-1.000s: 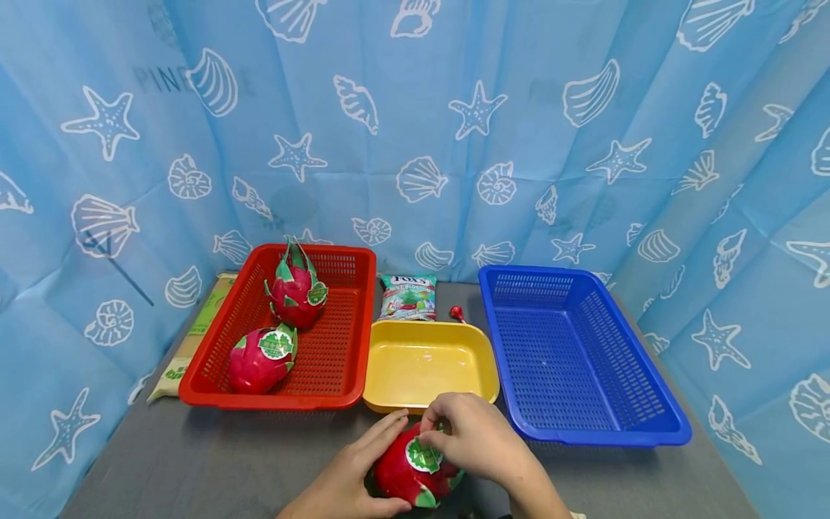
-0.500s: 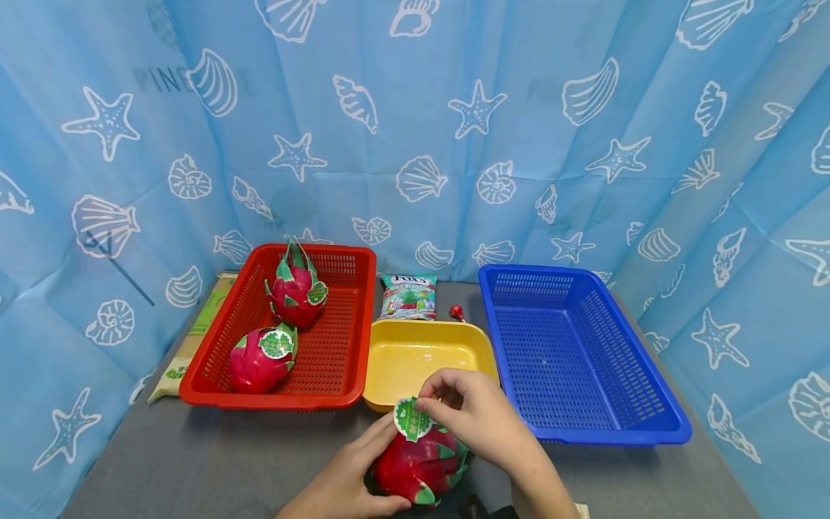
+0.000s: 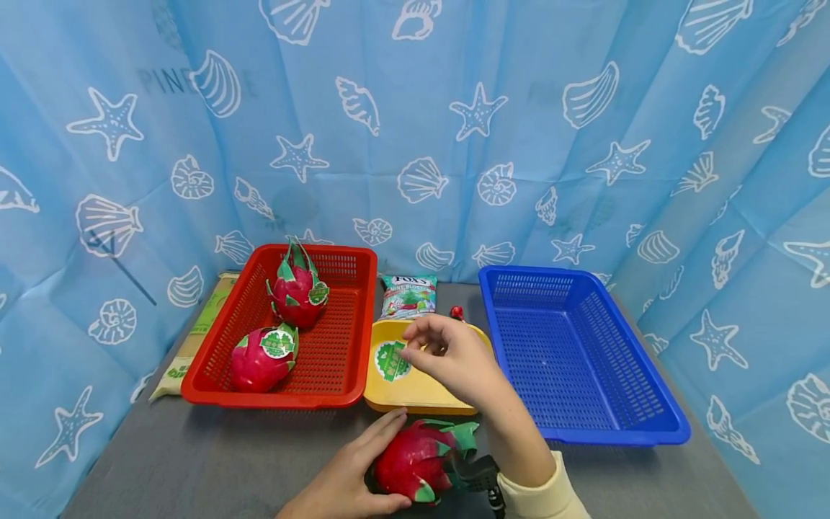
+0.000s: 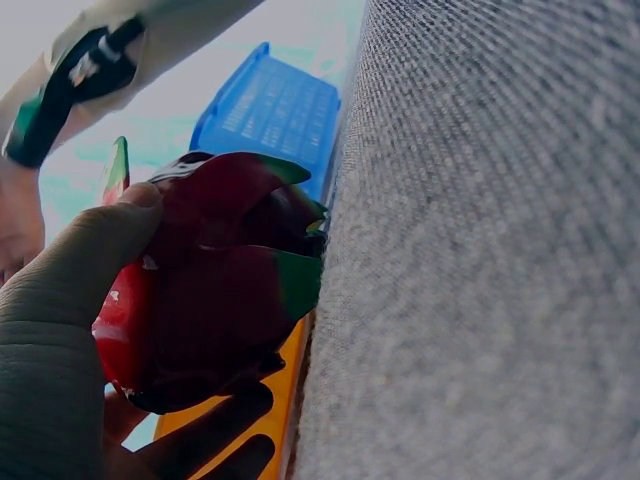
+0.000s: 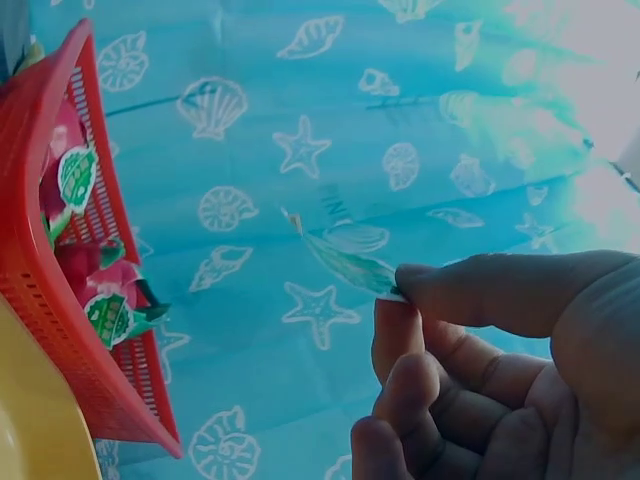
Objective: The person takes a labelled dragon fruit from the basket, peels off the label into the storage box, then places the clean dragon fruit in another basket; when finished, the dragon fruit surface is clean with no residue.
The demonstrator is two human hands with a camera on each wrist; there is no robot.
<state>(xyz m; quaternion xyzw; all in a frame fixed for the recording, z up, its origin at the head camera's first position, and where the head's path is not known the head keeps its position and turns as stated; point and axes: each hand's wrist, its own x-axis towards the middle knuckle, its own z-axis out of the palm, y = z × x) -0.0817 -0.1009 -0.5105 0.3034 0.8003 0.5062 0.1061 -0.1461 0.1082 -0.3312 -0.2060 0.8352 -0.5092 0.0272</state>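
A red dragon fruit with green-tipped scales lies on the grey table in front of the yellow tray. My left hand grips it from the left, with the thumb on the near side and the fingers round the far side. Thumb and forefinger of my right hand pinch a round green-and-white sticker over the tray. In the right wrist view the sticker appears nearly edge-on and slightly curved. The left wrist view shows the fruit close up, without a sticker on the visible side.
Two stickered dragon fruits sit in the red basket on the left. A blue basket stands on the right. Behind the tray are a Fox's candy bag and a red lollipop. A long beige-green packet lies beside the red basket.
My right hand has peeled the sticker off the dragon fruit and moved forward with it over the yellow tray. The fruit has turned slightly under my left hand, which stays in place.
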